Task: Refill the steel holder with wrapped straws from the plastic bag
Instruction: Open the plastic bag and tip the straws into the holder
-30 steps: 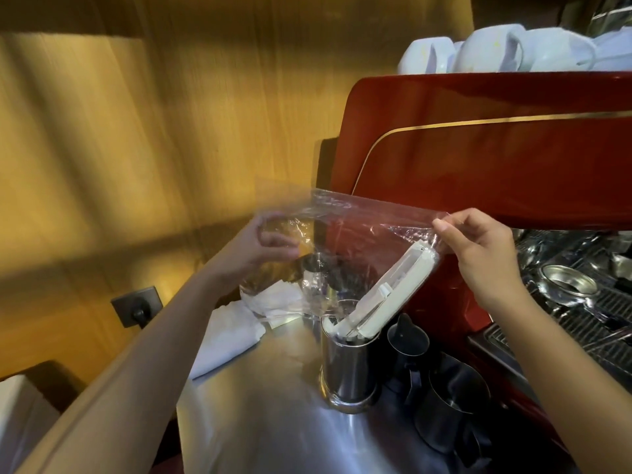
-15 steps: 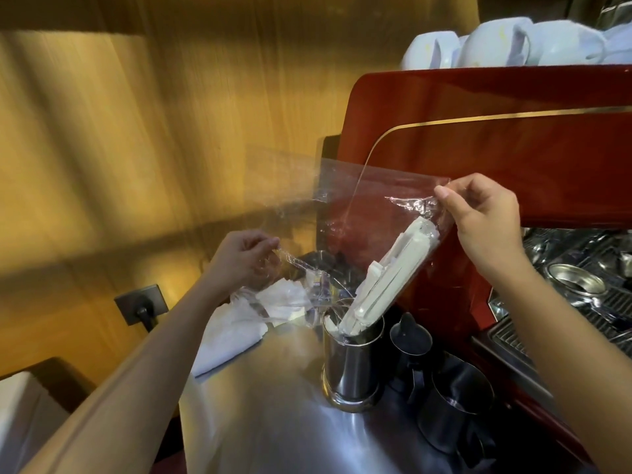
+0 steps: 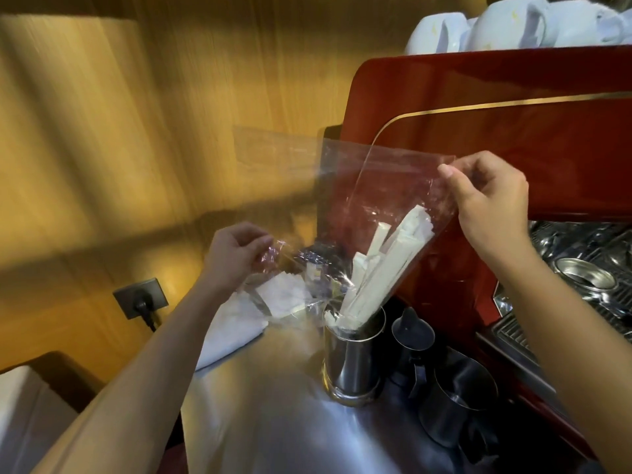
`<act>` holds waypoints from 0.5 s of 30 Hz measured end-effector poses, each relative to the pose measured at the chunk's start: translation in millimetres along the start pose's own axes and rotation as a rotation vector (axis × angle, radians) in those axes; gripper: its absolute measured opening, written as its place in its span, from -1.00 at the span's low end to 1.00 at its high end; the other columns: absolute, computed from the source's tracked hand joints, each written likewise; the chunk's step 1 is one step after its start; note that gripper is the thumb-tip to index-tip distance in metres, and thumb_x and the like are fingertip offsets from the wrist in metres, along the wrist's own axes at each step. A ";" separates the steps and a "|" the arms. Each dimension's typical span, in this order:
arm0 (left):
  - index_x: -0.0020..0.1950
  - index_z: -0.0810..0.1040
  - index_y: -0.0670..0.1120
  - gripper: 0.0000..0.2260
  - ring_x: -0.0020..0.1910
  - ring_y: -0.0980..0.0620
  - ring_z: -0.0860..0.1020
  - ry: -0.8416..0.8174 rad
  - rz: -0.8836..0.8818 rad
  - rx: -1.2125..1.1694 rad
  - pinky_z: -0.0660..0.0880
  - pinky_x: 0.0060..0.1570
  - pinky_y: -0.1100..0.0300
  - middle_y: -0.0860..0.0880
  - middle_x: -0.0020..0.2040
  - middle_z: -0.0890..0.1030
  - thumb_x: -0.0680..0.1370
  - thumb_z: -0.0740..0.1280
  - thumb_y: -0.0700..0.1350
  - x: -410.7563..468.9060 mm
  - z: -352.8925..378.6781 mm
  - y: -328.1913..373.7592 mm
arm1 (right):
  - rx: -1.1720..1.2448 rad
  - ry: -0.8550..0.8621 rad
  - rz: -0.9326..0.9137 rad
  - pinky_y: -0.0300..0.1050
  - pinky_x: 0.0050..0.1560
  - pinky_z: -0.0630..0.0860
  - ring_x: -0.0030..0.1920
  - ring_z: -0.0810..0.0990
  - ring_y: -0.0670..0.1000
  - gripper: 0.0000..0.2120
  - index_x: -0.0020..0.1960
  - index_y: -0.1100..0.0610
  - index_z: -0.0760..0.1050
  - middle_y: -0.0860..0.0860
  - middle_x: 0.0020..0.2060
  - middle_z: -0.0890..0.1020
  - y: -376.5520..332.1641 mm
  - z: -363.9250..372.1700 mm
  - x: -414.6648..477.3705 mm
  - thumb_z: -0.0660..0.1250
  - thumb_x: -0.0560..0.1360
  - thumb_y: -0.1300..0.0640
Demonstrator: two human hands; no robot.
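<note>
Clear plastic, the bag (image 3: pixel 383 186), was held tipped above the steel holder (image 3: pixel 352 357), which stood on the shiny worktop (image 3: pixel 266 405) just beside two dark jugs (image 3: pixel 455 398) and in front of the red coffee machine (image 3: pixel 513 131). The upper corner of the bag was pinched between thumb and fingers of the right hand (image 3: pixel 489 200), raised high; a lower, crumpled corner was gripped in the closed fingers of the left hand (image 3: pixel 236 254), held lower and to the side. The wrapped straws (image 3: pixel 386 265) were seen as a slanted white bundle, their lower ends already inside the holder's mouth and their upper ends leaning against the film near the right hand.

The pour was judged to be well along, though not finished, since most of each straw's length remained above the rim. Several things could go wrong from here. If the bag were lifted away too quickly, the leaning bundle might be dragged by the clinging film and spilled over the rim onto the worktop or among the jugs. The tall, narrow holder could also be tipped if the slanted straws were pushed sideways. A white cloth (image 3: pixel 239 323) lay near the left forearm and could be swept off by the elbow.
</note>
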State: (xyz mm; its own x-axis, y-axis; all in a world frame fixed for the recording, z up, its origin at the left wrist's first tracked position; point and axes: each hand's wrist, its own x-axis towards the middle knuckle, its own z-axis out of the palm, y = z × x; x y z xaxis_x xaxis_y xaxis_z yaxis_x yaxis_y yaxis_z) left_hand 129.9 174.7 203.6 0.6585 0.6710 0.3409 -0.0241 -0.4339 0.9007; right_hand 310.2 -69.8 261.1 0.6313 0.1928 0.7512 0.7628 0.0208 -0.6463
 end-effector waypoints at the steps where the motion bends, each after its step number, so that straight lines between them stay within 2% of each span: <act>1: -0.28 0.56 -0.09 -0.84 -0.54 0.19 0.54 -0.050 -0.007 0.031 0.50 -0.54 0.31 -0.01 -0.42 0.59 0.48 0.35 -0.28 0.3 0.8 1.3 | 0.007 0.001 0.002 -0.28 -0.45 0.45 -0.50 0.54 -0.13 -0.86 -0.26 0.08 0.48 -0.03 -0.45 0.57 -0.6 0.1 2.8 0.33 0.46 0.08; 4: -0.27 0.54 -0.08 -0.85 -0.56 0.22 0.52 -0.088 -0.011 0.106 0.49 -0.57 0.33 -0.06 -0.39 0.55 0.48 0.35 -0.25 0.2 2.5 -1.2 | -0.068 -0.027 -0.003 0.01 -0.31 0.54 -0.38 0.59 0.10 -0.86 -0.25 0.08 0.51 0.06 -0.39 0.60 2.6 -0.4 7.6 0.33 0.45 0.06; 7: -0.30 0.56 -0.04 -0.82 -0.58 0.20 0.49 -0.075 -0.005 0.062 0.46 -0.57 0.37 -0.05 -0.41 0.55 0.48 0.36 -0.25 -1.8 2.8 -5.7 | -0.060 -0.038 0.024 0.14 -0.31 0.55 -0.41 0.59 0.18 -0.86 -0.24 0.10 0.51 0.14 -0.35 0.63 8.0 -2.3 6.8 0.33 0.46 0.07; 9: -0.30 0.56 -0.01 -0.81 -0.53 0.19 0.50 -0.033 0.020 0.108 0.47 -0.55 0.33 -0.02 -0.40 0.56 0.49 0.36 -0.23 -1.2 4.3 -8.5 | -0.041 -0.032 0.034 0.05 -0.37 0.54 -0.47 0.58 0.11 -0.85 -0.23 0.13 0.50 0.13 -0.38 0.61 9.0 -2.5 6.2 0.33 0.46 0.08; 12: -0.26 0.52 -0.03 -0.83 -0.46 0.15 0.52 -0.009 0.044 0.215 0.53 -0.46 0.23 -0.07 -0.34 0.55 0.52 0.33 -0.22 2.6 7.4 -10.7 | -0.055 -0.044 0.004 -0.20 -0.45 0.48 -0.51 0.55 -0.06 -0.85 -0.24 0.10 0.48 -0.02 -0.45 0.57 6.0 0.7 5.1 0.33 0.47 0.08; 14: -0.20 0.52 -0.11 -0.89 -0.43 0.03 0.54 -0.017 0.012 0.207 0.57 -0.38 0.12 -0.11 -0.33 0.55 0.53 0.31 -0.22 3.0 10.0 -12.1 | -0.046 -0.051 -0.010 -0.22 -0.47 0.46 -0.51 0.55 -0.07 -0.86 -0.23 0.10 0.48 -0.03 -0.45 0.56 3.4 2.8 5.0 0.32 0.48 0.09; 15: -0.18 0.52 -0.14 -0.91 -0.47 0.04 0.56 -0.006 -0.003 0.179 0.56 -0.41 0.14 -0.11 -0.35 0.55 0.53 0.30 -0.23 2.7 10.8 -11.5 | -0.041 -0.047 -0.010 -0.22 -0.46 0.47 -0.50 0.56 -0.05 -0.86 -0.23 0.10 0.47 -0.02 -0.45 0.56 2.6 3.4 5.3 0.32 0.48 0.09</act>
State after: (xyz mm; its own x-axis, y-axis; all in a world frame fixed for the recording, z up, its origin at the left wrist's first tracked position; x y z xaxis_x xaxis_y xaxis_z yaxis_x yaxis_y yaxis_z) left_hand 140.2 175.0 191.2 0.6631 0.6689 0.3359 0.1117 -0.5322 0.8392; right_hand 315.1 -65.3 263.0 0.6172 0.2386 0.7498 0.7746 -0.0169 -0.6322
